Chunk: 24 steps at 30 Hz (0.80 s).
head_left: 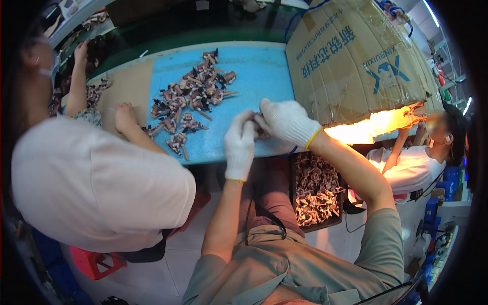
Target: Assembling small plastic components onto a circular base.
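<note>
Both hands together over the near edge of the blue mat (264,73), white gloves with yellow cuff trim. Left hand (239,145) and right hand (291,120) meet at the fingertips, closed on a small brownish part (263,133). Part sits between the gloves, mostly covered; only a sliver shows, so can't make out its shape or the exact finger placement.

Loose pile of figures (195,94) on the mat, left of the gloves. They overlap a lot: count and individual limbs hard to read.

Carton (351,66) tilted at the mat's right side, top cut off by the frame. Glare (368,127) under its lower edge is blown out, source not readable.

Bin (325,225) below the table, full of small pieces, too fine to sort out. Its upper end is hidden by the table edge, right forearm (351,165) crosses its corner.

Left co-worker (96,183) hides part of the bench; their hand (125,118) is near the figures. Right co-worker (414,170) partly behind the glare.
</note>
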### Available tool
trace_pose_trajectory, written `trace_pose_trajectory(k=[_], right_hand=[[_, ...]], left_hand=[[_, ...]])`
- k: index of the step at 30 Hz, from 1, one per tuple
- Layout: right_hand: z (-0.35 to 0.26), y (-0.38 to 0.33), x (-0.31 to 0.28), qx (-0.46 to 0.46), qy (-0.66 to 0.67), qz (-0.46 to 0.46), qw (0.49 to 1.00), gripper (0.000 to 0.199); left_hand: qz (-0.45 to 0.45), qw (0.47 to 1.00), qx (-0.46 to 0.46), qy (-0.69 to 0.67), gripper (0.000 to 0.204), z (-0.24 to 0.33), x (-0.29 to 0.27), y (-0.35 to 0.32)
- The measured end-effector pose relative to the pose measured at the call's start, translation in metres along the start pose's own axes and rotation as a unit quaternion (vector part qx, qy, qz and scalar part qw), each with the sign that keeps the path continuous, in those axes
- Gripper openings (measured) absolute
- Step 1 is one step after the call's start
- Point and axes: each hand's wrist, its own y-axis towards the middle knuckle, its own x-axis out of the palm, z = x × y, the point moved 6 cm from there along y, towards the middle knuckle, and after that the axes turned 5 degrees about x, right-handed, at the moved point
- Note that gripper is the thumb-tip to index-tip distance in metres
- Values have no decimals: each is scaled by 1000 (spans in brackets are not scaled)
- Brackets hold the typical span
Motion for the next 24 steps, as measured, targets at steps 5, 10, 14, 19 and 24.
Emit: trace_pose_trajectory(k=[5,10,14,19,24], right_hand=[[-12,-1,-2,-72,-32,3,997,29],[-22,-10,24,-81,-55,36,995,23],[-3,5,33,-55,-129,51,989,28],[37,-34,9,52,276,147,948,48],[-4,-84,-23,-158,90,249,951,37]], left_hand=[[-31,991,119,46,41,53,39,23],[7,982,184,-40,30,30,43,21],[-28,991,129,3,36,38,40,35],[-23,998,-32,-40,55,48,17,-4],[-220,924,-161,-268,40,20,27,-27]])
